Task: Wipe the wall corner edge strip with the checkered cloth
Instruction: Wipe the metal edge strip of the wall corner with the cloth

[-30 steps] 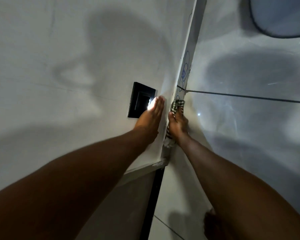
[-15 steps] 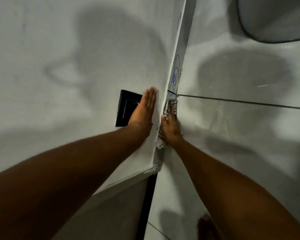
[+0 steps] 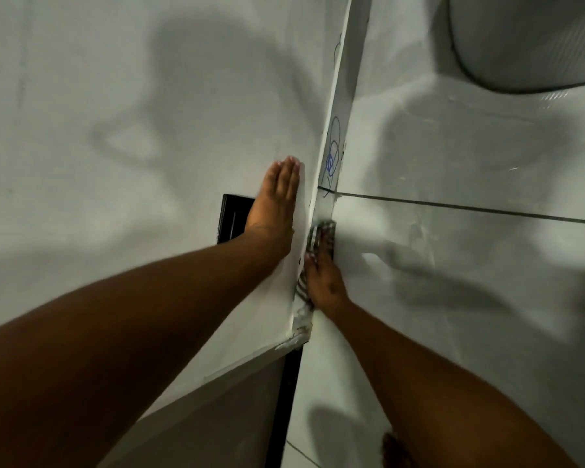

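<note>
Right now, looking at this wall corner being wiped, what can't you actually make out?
- Head view: most of the checkered cloth is hidden under the right hand, so the grip is hidden.
- The black wall plate is partly covered by the left hand; its type is unclear.
- The blue scribble on the corner edge strip is too small to read.
- The curved grey object top right is cut off by the frame.

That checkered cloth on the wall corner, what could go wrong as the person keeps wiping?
The blue pen scribble sits higher on the edge strip than the checkered cloth, so short strokes may miss it. The strip's lower end looks chipped and rough; the cloth or the right hand could catch there. The left hand lies flat beside a black wall plate and might bump it.
</note>
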